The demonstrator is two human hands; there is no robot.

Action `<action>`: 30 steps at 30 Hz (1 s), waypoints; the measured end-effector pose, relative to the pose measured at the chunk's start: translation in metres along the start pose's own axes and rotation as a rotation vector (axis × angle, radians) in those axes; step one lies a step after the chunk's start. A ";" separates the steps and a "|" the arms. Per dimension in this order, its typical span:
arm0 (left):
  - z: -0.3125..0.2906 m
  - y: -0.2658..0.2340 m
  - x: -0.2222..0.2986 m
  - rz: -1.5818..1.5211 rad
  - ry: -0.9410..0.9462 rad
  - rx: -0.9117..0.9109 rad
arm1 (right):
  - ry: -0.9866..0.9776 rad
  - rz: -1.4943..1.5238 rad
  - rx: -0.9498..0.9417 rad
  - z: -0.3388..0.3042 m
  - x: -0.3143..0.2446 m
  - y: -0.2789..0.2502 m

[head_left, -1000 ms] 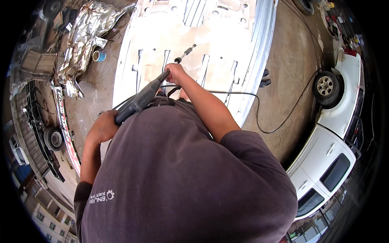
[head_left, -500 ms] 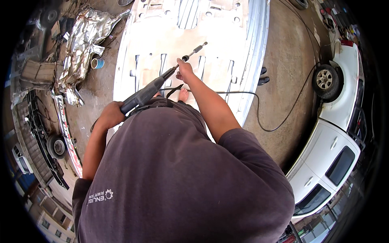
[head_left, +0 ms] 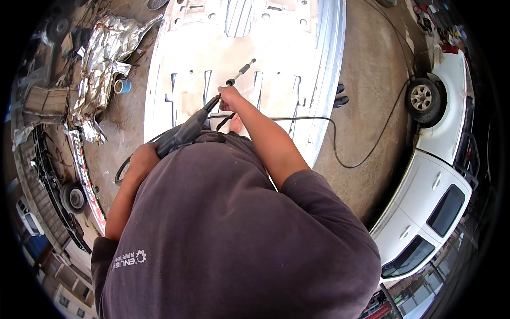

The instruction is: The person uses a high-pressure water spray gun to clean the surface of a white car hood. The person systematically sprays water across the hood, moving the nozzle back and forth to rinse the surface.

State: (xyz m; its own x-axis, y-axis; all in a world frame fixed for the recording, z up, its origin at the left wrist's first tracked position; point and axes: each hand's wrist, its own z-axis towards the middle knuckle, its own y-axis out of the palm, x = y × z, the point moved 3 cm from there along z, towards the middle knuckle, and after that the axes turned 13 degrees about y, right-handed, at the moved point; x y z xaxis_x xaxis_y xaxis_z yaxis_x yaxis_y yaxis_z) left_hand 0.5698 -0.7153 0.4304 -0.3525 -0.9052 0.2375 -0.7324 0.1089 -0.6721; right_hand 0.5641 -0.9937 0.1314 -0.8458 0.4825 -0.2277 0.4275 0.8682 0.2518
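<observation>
A long black spray gun, apparently a pressure-washer lance, slants from my left side up toward the middle of the view. My left hand is wrapped round its rear end, beside my shirt. Farther forward, my right hand closes round the front, where the tapered body meets a thin metal rod. The rod has a dark collar and tip and points away over a large white ribbed metal panel. A black hose crosses the panel below my right forearm. My shirt hides part of the gun.
Crumpled foil sheeting and a blue can lie left of the panel. To the right are dark shoes and a parked white pickup. The hose loops over the concrete floor between panel and pickup.
The gun has drawn back slightly toward my body and left, and both hands have moved with it. A dark loop now shows more behind my left hand. My grip looks the same.
</observation>
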 end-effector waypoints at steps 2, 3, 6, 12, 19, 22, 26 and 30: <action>-0.001 -0.001 0.004 0.004 0.000 -0.002 | -0.002 -0.015 0.005 -0.004 -0.012 0.003; -0.002 -0.001 0.004 0.004 -0.001 -0.002 | -0.026 -0.040 0.043 -0.009 -0.017 0.006; -0.002 0.008 -0.002 -0.005 -0.019 0.058 | -0.054 -0.086 0.035 -0.020 -0.024 0.011; -0.002 0.008 -0.003 0.000 -0.015 0.029 | 0.012 -0.060 0.022 -0.008 0.004 0.003; -0.002 -0.005 0.005 0.004 0.019 -0.061 | 0.146 -0.034 -0.065 -0.015 0.022 0.000; -0.002 -0.007 0.007 0.028 0.009 -0.046 | 0.071 -0.025 -0.079 -0.012 0.010 0.000; -0.003 0.003 0.002 0.004 -0.006 0.040 | 0.007 -0.010 -0.069 -0.022 -0.014 0.003; -0.007 -0.003 0.010 -0.005 -0.043 0.066 | 0.005 -0.036 -0.023 -0.021 -0.010 0.001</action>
State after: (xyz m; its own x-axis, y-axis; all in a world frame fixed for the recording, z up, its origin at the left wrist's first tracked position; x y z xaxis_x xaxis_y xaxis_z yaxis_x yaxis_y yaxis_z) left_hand 0.5644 -0.7222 0.4393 -0.3225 -0.9225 0.2122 -0.6938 0.0779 -0.7159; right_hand 0.5661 -0.9998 0.1534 -0.8619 0.4506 -0.2325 0.3897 0.8821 0.2647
